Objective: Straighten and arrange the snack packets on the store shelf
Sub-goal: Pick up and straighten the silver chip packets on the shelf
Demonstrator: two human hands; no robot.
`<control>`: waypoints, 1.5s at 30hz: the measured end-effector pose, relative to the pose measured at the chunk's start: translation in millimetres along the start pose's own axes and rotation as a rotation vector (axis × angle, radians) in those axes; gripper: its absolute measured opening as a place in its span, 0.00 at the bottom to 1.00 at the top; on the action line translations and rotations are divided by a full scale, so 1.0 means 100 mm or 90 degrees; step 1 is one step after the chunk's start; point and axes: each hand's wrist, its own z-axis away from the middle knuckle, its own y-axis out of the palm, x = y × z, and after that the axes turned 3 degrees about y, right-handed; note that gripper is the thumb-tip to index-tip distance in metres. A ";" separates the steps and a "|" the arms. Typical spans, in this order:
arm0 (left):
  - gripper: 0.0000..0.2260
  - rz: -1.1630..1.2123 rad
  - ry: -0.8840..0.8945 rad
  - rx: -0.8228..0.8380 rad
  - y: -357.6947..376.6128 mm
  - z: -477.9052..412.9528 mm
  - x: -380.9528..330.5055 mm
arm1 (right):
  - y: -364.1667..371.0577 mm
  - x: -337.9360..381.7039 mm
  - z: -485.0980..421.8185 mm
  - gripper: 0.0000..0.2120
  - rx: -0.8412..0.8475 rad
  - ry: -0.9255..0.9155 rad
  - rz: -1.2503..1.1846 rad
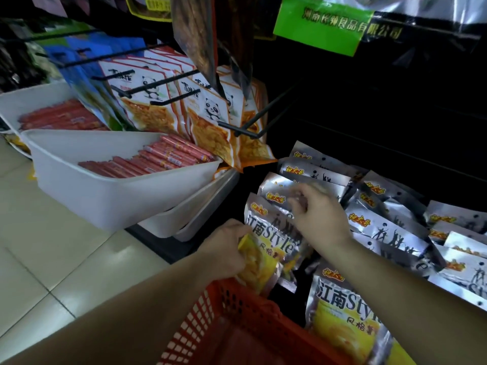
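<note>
Right now I am partway through the straightening, working on the stack of silver packets (311, 177) at the left end of the shelf (369, 154). The rest of the row lies fanned and overlapping toward the shelf's right edge, so I judge most of the tidying is yet to do.

My left hand (226, 250) is clenched round the yellow lower end of the front packet (271, 238), fingers and thumb wrapped over it. It holds the packet tilted just above the far rim of the orange basket (237, 312).

My right hand (320, 216) is over the top of the same stack, its fingers (297, 204) curled down at the top edges of the front packet and the one behind. They are blurred, so I cannot tell whether they pinch an edge or only touch it.

Next, I think, the front packet wants standing squarely against those behind it, top edges level. That calls for a firm hold low down and a light one on top, since the foil looks slippery and crumples easily.
</note>
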 end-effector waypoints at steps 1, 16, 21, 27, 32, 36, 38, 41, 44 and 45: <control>0.31 0.009 -0.002 -0.004 -0.01 0.01 0.01 | -0.01 0.03 0.02 0.12 -0.036 -0.076 0.062; 0.22 0.066 -0.034 -0.009 0.09 0.04 -0.01 | 0.18 -0.02 0.77 0.20 0.546 -0.024 0.057; 0.23 0.047 -0.013 -0.027 0.05 0.11 -0.29 | -0.16 0.06 0.74 0.17 0.373 -0.076 0.056; 0.17 0.058 0.039 -0.020 0.19 0.27 -0.86 | -0.86 -0.30 0.66 0.16 0.298 0.044 0.267; 0.16 0.042 0.041 0.029 0.37 0.43 -1.06 | -1.02 -0.65 0.85 0.17 0.435 0.165 0.181; 0.15 0.039 0.034 0.052 0.34 0.56 -1.15 | -1.01 -0.71 0.93 0.04 0.406 0.177 0.143; 0.14 0.043 0.035 0.054 0.28 0.64 -1.24 | -1.08 -0.66 0.94 0.07 0.389 0.173 0.086; 0.09 0.098 0.033 0.039 0.14 0.82 -1.36 | -1.29 -0.43 0.96 0.12 0.358 0.106 -0.001; 0.07 0.165 0.042 -0.011 -0.01 1.06 -1.44 | -1.58 -0.07 0.97 0.15 0.327 0.040 -0.013; 0.08 0.188 0.054 -0.026 -0.06 1.15 -1.47 | -1.69 0.07 0.97 0.15 0.332 0.024 -0.011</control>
